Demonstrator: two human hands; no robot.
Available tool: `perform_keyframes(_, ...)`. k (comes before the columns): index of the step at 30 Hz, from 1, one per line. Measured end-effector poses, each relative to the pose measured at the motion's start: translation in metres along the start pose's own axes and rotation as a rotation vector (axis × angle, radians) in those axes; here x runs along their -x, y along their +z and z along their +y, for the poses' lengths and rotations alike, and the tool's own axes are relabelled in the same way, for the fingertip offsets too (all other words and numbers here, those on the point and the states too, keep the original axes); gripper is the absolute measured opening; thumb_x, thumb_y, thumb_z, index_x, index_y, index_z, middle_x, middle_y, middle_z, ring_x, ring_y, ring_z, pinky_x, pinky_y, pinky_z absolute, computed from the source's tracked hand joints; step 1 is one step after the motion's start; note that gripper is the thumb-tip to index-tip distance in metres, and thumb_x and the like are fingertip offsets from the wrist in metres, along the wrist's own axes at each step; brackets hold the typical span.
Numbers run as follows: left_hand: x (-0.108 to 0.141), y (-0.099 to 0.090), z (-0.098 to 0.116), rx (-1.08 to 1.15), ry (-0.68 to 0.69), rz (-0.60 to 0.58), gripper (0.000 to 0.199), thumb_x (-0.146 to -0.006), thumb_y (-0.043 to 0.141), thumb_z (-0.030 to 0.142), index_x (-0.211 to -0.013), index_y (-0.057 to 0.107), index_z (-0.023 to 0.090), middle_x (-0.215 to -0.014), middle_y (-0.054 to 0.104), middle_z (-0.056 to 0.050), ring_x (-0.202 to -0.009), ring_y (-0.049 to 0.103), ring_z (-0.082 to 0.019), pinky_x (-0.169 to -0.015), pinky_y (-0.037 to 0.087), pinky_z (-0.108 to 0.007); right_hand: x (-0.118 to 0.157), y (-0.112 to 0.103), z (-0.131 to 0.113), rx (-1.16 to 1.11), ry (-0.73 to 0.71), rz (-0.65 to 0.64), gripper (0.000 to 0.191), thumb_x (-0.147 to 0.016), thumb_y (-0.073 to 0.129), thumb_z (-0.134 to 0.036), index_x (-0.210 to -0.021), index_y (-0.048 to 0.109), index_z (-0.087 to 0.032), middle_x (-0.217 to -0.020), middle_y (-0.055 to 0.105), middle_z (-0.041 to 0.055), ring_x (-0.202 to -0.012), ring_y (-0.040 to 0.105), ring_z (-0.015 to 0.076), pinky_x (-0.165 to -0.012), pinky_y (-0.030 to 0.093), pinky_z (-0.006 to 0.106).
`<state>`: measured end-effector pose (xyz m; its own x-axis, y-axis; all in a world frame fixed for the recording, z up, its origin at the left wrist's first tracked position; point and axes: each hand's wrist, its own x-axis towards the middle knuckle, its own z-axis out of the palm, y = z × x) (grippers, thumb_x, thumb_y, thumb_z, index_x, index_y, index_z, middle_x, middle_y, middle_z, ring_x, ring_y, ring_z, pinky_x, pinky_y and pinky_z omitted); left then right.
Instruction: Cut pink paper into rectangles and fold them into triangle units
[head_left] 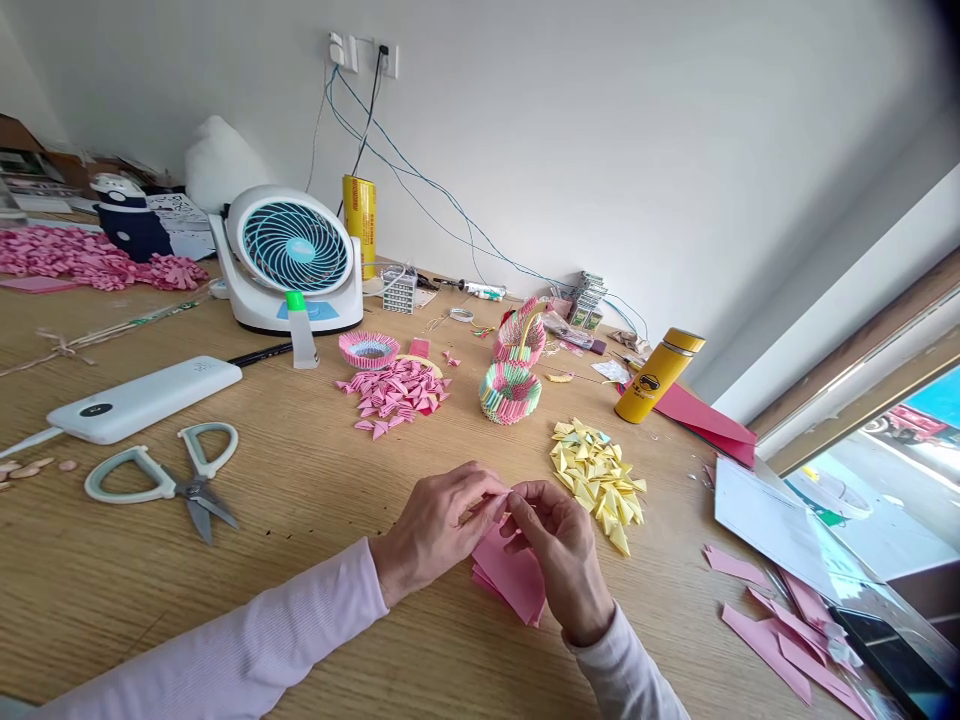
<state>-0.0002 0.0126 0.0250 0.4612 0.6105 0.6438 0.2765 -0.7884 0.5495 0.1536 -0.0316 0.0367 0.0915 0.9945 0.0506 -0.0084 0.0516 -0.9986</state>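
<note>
- While the left hand [442, 520] and the right hand [561, 555] meet above the bench [442, 442], their fingers are drawn into a tip-to-tip pinch on a small pink piece [506, 493], mostly hidden by them.
- Pink sheets [517, 580] lie stacked just below the fingers, the upper end covered by the hands.
- Pink strips [799, 640] lie scattered at the right edge, beside a dark phone [892, 662].
- Scissors [193, 489] lie with blades parted, well left of the left hand.
- Yellow folded pieces [596, 475] are heaped just beyond the right hand, crowding that side.
- Farther off sit a heap of pink folded pieces [394, 393], a green-and-pink basket [510, 395] and a yellow flask [651, 385].
- Behind a green-capped bottle [302, 335] stands a white fan [300, 248].
</note>
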Motion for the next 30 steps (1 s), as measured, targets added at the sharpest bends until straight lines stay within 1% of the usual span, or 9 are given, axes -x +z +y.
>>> perform_keyframes(5,0.002,0.000,-0.003,-0.117,0.155,-0.027,0.018,-0.092,0.050,0.013,-0.105,0.061,0.018,-0.094,0.066,-0.005,-0.082,0.063,-0.013,-0.073,0.050,-0.023,0.000,0.000,0.002,-0.085,0.030,0.021,0.031,-0.076,0.073,-0.043,-0.076,0.066,-0.013,-0.062,0.065,0.0018,-0.055,0.060,0.0099,-0.052,0.050,0.019)
perform_keyframes(8,0.000,0.000,-0.003,-0.077,0.150,-0.007,0.020,-0.092,0.049,0.011,-0.108,0.060,0.017,-0.095,0.065,-0.006,-0.086,0.062,-0.013,-0.075,0.051,-0.023,-0.001,-0.002,0.003,-0.131,0.056,0.020,0.030,-0.076,0.073,-0.043,-0.078,0.067,-0.013,-0.063,0.065,0.0015,-0.054,0.058,0.0092,-0.049,0.049,0.018)
perform_keyframes(12,-0.003,0.001,0.000,0.020,0.126,0.034,0.015,-0.092,0.049,0.012,-0.099,0.061,0.016,-0.088,0.064,-0.005,-0.083,0.061,-0.013,-0.074,0.050,-0.024,-0.002,-0.005,0.002,-0.177,0.068,-0.037,0.029,-0.077,0.073,-0.042,-0.080,0.068,-0.014,-0.068,0.064,0.0017,-0.058,0.058,0.0098,-0.048,0.049,0.017)
perform_keyframes(14,-0.003,0.002,0.001,0.098,0.060,0.035,0.011,-0.091,0.051,0.014,-0.094,0.062,0.017,-0.085,0.064,-0.004,-0.081,0.061,-0.013,-0.074,0.051,-0.025,-0.002,-0.006,0.001,-0.196,0.080,-0.052,0.028,-0.076,0.074,-0.041,-0.079,0.067,-0.014,-0.068,0.064,0.0015,-0.058,0.058,0.0096,-0.048,0.049,0.017)
perform_keyframes(16,-0.004,0.004,0.002,0.234,-0.100,0.032,0.007,-0.090,0.055,0.018,-0.095,0.060,0.017,-0.089,0.064,-0.004,-0.081,0.063,-0.013,-0.074,0.052,-0.025,-0.002,-0.007,0.000,-0.237,0.096,-0.047,0.027,-0.075,0.075,-0.040,-0.078,0.067,-0.014,-0.070,0.065,0.0019,-0.059,0.058,0.0099,-0.047,0.049,0.017)
perform_keyframes(19,-0.006,0.005,0.004,0.517,-0.395,0.047,0.026,-0.083,0.065,0.027,-0.104,0.053,0.018,-0.099,0.064,-0.006,-0.084,0.066,-0.014,-0.074,0.055,-0.025,-0.003,-0.007,-0.001,-0.296,0.105,-0.020,0.027,-0.073,0.077,-0.038,-0.077,0.066,-0.014,-0.073,0.066,0.0027,-0.062,0.060,0.0109,-0.047,0.048,0.016)
perform_keyframes(22,-0.009,0.004,0.005,0.752,-0.572,0.040,0.037,-0.076,0.073,0.032,-0.102,0.053,0.016,-0.098,0.065,-0.007,-0.088,0.067,-0.017,-0.078,0.055,-0.029,-0.003,-0.007,-0.002,-0.309,0.075,-0.007,0.025,-0.074,0.076,-0.038,-0.078,0.066,-0.015,-0.073,0.066,0.0032,-0.066,0.062,0.0126,-0.047,0.048,0.016)
perform_keyframes(26,-0.011,0.003,0.004,0.931,-0.660,-0.065,0.030,-0.076,0.072,0.036,-0.090,0.062,0.011,-0.090,0.070,-0.008,-0.086,0.069,-0.020,-0.080,0.055,-0.031,-0.003,-0.010,-0.001,-0.265,0.057,-0.016,0.024,-0.076,0.074,-0.038,-0.081,0.065,-0.016,-0.074,0.065,0.0025,-0.069,0.063,0.0145,-0.047,0.049,0.017)
perform_keyframes(30,-0.009,0.003,0.002,0.901,-0.630,-0.059,0.027,-0.074,0.074,0.034,-0.086,0.067,0.010,-0.082,0.071,-0.006,-0.079,0.068,-0.018,-0.074,0.055,-0.028,-0.004,-0.012,-0.001,-0.155,0.040,-0.044,0.025,-0.079,0.071,-0.040,-0.084,0.065,-0.016,-0.074,0.064,0.0023,-0.067,0.062,0.0135,-0.047,0.050,0.018)
